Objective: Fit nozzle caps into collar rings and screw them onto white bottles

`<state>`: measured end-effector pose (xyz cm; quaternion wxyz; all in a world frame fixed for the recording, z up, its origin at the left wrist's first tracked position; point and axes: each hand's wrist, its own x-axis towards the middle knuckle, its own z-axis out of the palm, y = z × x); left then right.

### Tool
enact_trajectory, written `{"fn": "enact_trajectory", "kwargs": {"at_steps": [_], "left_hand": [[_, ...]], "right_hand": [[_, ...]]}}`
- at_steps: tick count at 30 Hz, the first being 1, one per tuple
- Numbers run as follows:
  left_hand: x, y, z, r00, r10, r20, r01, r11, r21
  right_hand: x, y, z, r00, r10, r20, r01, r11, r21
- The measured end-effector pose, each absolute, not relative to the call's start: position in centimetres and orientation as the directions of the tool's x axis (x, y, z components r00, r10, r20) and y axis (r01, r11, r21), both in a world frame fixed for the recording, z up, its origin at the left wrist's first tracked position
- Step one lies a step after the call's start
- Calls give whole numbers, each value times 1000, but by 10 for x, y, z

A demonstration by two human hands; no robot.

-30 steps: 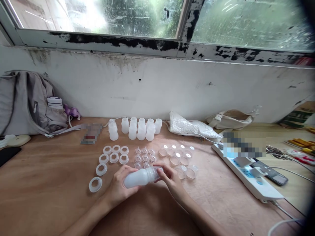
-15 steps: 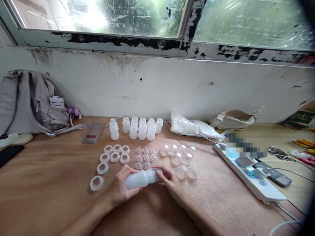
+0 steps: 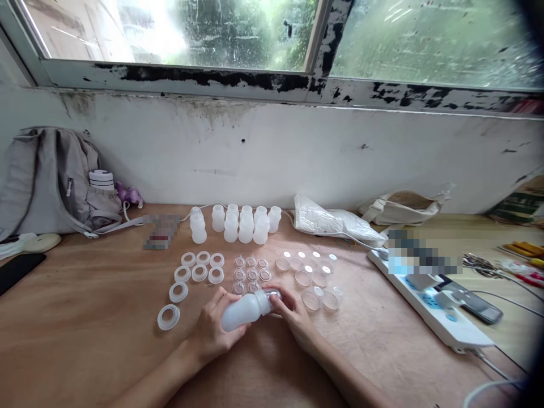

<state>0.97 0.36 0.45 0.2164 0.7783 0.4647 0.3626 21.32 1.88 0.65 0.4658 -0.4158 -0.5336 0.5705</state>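
Note:
A frosted white baby bottle [image 3: 242,313] lies tilted in my left hand [image 3: 216,326], whose fingers are wrapped round its body. At its collar end, my right hand [image 3: 291,311] pinches a clear cap [image 3: 272,294], which covers the bottle's top. Just beyond the hands, several clear nipples [image 3: 252,275] sit in rows on the wooden table [image 3: 106,323]. White collar rings [image 3: 169,317] are laid out to the left of them. To the right stand several clear caps [image 3: 312,300] like the held one. Whether a nipple is under the held cap I cannot make out.
Several frosted bottles [image 3: 246,224] stand upright near the wall. A white plastic bag [image 3: 327,218] and a beige pouch [image 3: 403,207] lie behind on the right. A power strip [image 3: 442,314] with cables runs along the right side. A grey backpack [image 3: 46,175] rests at the left.
The bottle has tilted a little more, its cap end rising to the right. Both hands keep their hold. The view has shifted slightly.

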Motion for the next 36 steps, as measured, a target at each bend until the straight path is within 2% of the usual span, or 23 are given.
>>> {"fn": "enact_trajectory", "kwargs": {"at_steps": [5,9,12,15,21,27,31,36], "left_hand": [[12,5,9,330,893,307,576,-448,684],[13,3,11,390,872,296,524,-474,708],[13,2,11,443,853,276,461,-481,746],[14,2,9,476,845,245,419,-463,781],[10,4,9,445,868,222,455,-432,779],[4,7,4,350,912,215,599,-394,697],[5,4,6,352,918,184,604,-373,705],[7,1,48,322,890,322,543,-452,708]], "right_hand": [[212,17,7,-195,980,-24,-137,-51,-989],[211,17,6,-187,981,-51,-270,-101,-958],[212,16,12,-209,978,-20,-342,-92,-935],[214,13,21,-234,972,28,-343,-55,-938],[217,7,34,-371,925,85,-343,-51,-938],[213,8,24,-228,973,26,-289,-42,-956],[216,13,15,-151,988,-8,-254,-47,-966],[220,20,8,-84,996,-24,-269,-46,-962]]}}
